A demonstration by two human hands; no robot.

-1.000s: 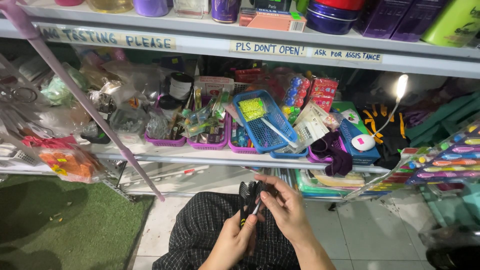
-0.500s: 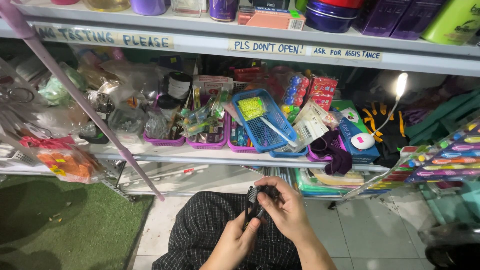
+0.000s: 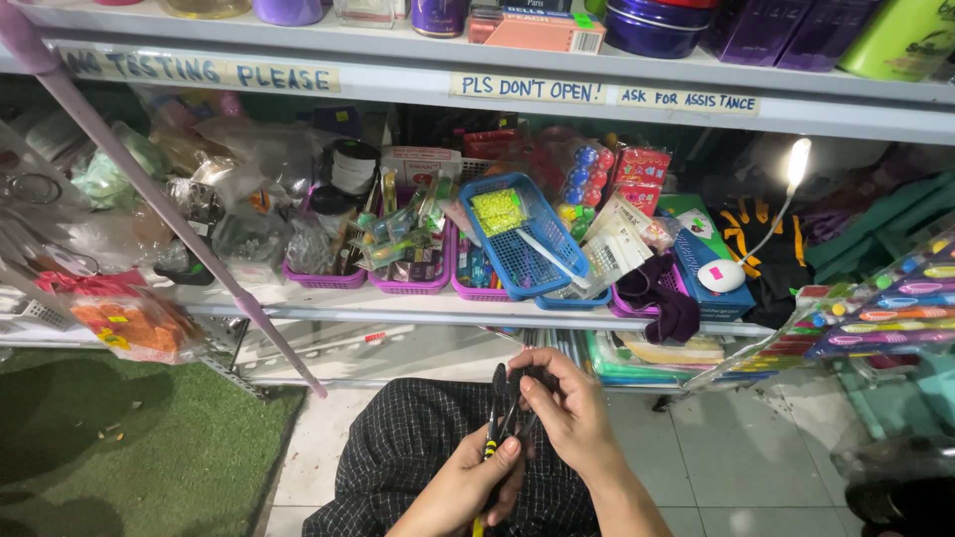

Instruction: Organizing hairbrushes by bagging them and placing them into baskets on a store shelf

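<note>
My left hand [image 3: 466,487] grips the lower end of a small black tool with yellow bands [image 3: 496,423], held upright over my lap in the head view. My right hand [image 3: 563,403] pinches the tool's dark upper end from the right, fingers curled around it. Both hands touch the tool at once. My lap is covered by dark checked cloth [image 3: 408,457]. What the tool's tip looks like is hidden behind my right fingers.
A shop shelf [image 3: 398,303] stands in front with purple trays [image 3: 408,283], a tilted blue basket [image 3: 512,239] and plastic-wrapped goods. A purple pole [image 3: 169,209] leans across the left. Green turf mat [image 3: 129,457] lies at left, grey floor tiles [image 3: 736,467] at right, a pen rack [image 3: 885,308] far right.
The hands stay on the tool; my right fingers have shifted slightly higher over its top end. The shelf and pole are unchanged.
</note>
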